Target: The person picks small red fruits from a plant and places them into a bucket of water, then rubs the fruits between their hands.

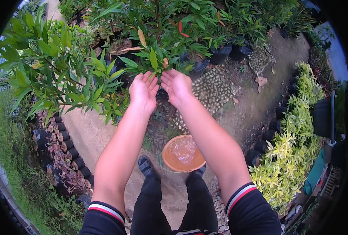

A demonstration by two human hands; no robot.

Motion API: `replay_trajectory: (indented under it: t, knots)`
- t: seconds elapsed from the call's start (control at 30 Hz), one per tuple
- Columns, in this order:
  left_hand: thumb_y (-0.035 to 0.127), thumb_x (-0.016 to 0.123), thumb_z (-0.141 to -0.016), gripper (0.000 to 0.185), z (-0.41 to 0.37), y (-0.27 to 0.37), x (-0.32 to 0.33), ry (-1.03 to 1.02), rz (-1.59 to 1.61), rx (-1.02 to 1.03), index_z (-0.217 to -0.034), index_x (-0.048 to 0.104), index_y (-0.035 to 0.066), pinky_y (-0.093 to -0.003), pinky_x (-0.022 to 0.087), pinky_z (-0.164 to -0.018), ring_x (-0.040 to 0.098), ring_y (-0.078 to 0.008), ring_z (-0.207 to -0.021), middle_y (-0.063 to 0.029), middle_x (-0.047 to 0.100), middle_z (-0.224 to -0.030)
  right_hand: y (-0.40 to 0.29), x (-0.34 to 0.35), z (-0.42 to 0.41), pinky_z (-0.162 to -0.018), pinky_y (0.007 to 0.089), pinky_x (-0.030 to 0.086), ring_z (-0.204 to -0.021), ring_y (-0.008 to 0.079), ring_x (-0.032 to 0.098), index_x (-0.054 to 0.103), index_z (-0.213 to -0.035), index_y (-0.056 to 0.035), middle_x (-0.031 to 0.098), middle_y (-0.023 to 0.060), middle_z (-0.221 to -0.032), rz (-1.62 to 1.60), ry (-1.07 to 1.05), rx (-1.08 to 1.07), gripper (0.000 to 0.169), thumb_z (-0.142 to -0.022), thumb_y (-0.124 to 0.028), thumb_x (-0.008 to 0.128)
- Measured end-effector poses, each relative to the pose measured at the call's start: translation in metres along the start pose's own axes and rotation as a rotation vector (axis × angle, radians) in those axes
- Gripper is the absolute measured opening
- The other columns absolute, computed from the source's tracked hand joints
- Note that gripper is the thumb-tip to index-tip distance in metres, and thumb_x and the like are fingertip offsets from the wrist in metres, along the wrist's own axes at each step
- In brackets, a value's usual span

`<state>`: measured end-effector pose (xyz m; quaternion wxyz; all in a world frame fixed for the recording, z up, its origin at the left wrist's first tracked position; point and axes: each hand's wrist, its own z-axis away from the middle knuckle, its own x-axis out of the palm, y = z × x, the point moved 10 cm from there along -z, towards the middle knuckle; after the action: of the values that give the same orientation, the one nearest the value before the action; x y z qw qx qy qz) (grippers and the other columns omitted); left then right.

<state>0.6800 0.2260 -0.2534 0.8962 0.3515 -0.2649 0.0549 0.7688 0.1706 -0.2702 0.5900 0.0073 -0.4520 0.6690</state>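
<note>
My left hand (144,90) is raised with its palm up and its fingers apart, just below the green leaves (153,59) of a shrub. Close beside it on the right, my right hand (176,86) also faces palm up, fingers spread, under a small dry brown leaf (165,63). Neither hand grips anything; whether the fingertips touch the foliage I cannot tell. An orange bucket (174,158) of water, with a thin handle and a green grip, stands on the ground by my feet, partly behind my right forearm.
Leafy shrubs (56,61) in black plastic bags (221,54) stand ahead and to the left. Pebbled paving (213,89) lies beyond the bucket. Potted reddish plants (65,152) line the left side, yellow-green plants (291,149) the right. A large dark pot (323,117) stands far right.
</note>
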Motion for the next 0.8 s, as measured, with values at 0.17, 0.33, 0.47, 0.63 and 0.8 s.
replay_trajectory:
  t: [0.17, 0.33, 0.47, 0.63, 0.8]
  knots:
    - [0.031, 0.027, -0.088, 0.045, 0.014, -0.039, -0.06, -0.092, -0.538, 0.167, -0.118, 0.038, -0.001, -0.0356, 0.019, -0.097, 0.034, -0.0219, -0.115, -0.0148, 0.039, -0.122, 0.015, -0.062, 0.022, -0.089, 0.0326, 0.033, -0.11, 0.0244, 0.041, 0.04, -0.114, 0.0038, 0.043, 0.0172, -0.117, 0.153, -0.051, -0.068, 0.038, -0.086, -0.022, 0.036]
    - [0.025, 0.034, -0.088, 0.037, 0.012, -0.133, -0.169, 0.125, -1.149, 0.208, -0.101, 0.054, -0.003, -0.0277, 0.037, -0.083, 0.052, -0.0181, -0.093, -0.0129, 0.057, -0.097, 0.097, -0.217, 0.047, -0.077, 0.0278, 0.04, -0.091, 0.0172, 0.053, 0.05, -0.104, 0.0011, 0.055, 0.0109, -0.102, 0.295, 0.226, 0.057, 0.031, -0.087, -0.018, 0.034]
    - [0.02, 0.04, -0.083, 0.028, 0.007, -0.274, -0.228, -0.014, -1.24, -0.035, -0.088, 0.059, 0.0, -0.0297, 0.044, -0.069, 0.059, -0.0193, -0.074, -0.0105, 0.061, -0.077, 0.223, -0.361, 0.061, -0.07, 0.0277, 0.044, -0.081, 0.0175, 0.057, 0.052, -0.1, 0.001, 0.058, 0.0101, -0.091, 0.349, 0.341, 0.243, 0.029, -0.085, -0.017, 0.034]
    - [0.016, 0.037, -0.084, 0.027, -0.009, -0.433, -0.34, -0.001, -1.03, -0.277, -0.086, 0.057, -0.003, -0.0274, 0.045, -0.067, 0.058, -0.0172, -0.071, -0.0109, 0.06, -0.077, 0.331, -0.46, 0.061, -0.068, 0.0262, 0.044, -0.079, 0.0161, 0.056, 0.053, -0.098, -0.0007, 0.058, 0.0096, -0.089, 0.278, 0.433, 0.364, 0.029, -0.086, -0.018, 0.033]
    - [0.02, 0.034, -0.084, 0.032, -0.014, -0.516, -0.339, 0.058, -0.472, -0.624, -0.084, 0.056, -0.003, -0.0305, 0.046, -0.068, 0.058, -0.0206, -0.071, -0.013, 0.06, -0.078, 0.398, -0.523, 0.037, -0.07, 0.0294, 0.044, -0.079, 0.0192, 0.055, 0.053, -0.093, 0.0011, 0.058, 0.0118, -0.087, -0.015, 0.474, 0.331, 0.031, -0.085, -0.02, 0.031]
